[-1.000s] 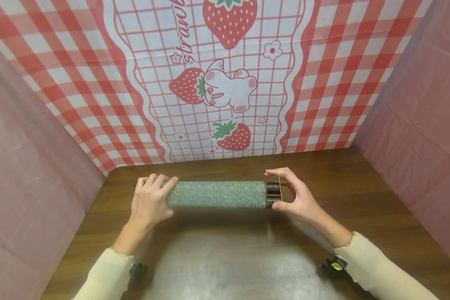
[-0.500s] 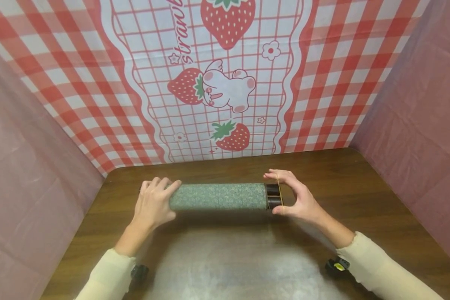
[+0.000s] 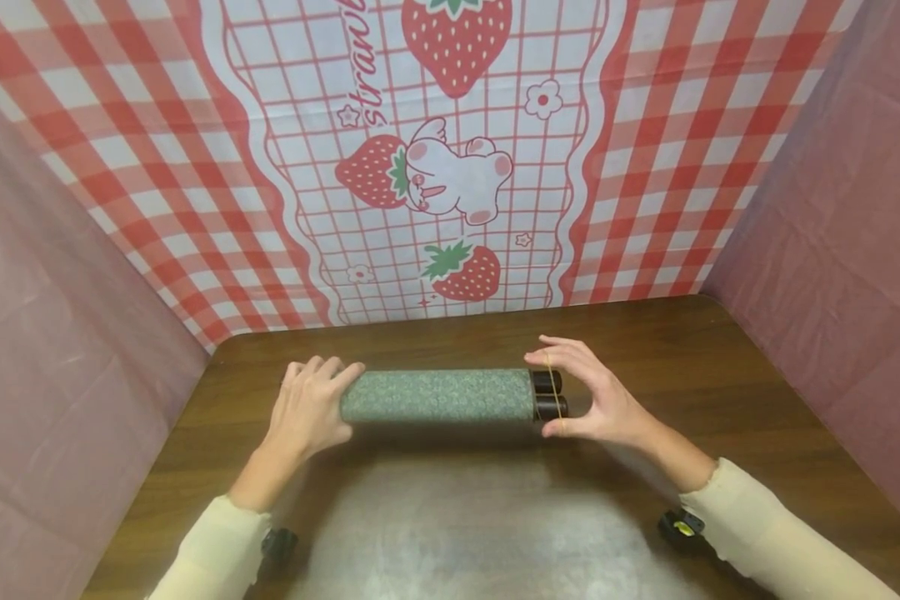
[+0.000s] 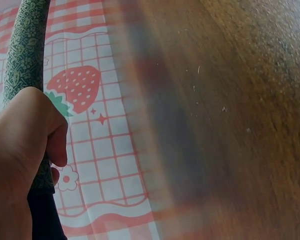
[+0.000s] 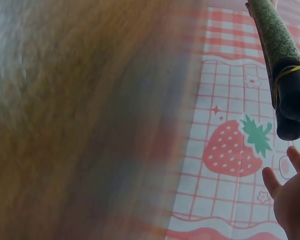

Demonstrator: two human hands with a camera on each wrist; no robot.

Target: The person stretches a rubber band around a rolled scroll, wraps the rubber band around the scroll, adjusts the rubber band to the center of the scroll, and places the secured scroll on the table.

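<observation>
A rolled scroll [image 3: 437,395] in green patterned cloth is held level over the table, with two dark roller ends [image 3: 551,407] showing at its right. My left hand [image 3: 311,404] grips the scroll's left end, fingers over the top and thumb on the near side. My right hand [image 3: 596,392] is spread in a C around the roller ends, with a thin yellow rubber band [image 3: 552,387] stretched between its fingers and thumb. In the right wrist view, yellow band [image 5: 291,69] crosses a roller by the cloth's edge, and two fingertips [image 5: 271,180] show below the rollers.
The brown wooden table [image 3: 450,508] lies under both hands. Behind it hangs a red-and-white strawberry cloth [image 3: 457,167], with pink cloth walls [image 3: 832,217] at either side. Dark wrist devices [image 3: 678,527] sit by the sleeves.
The scroll and left hand have shifted slightly right and nearer. The right hand has lowered a little, and the upper part of the stretched band has moved left along the roller ends.
</observation>
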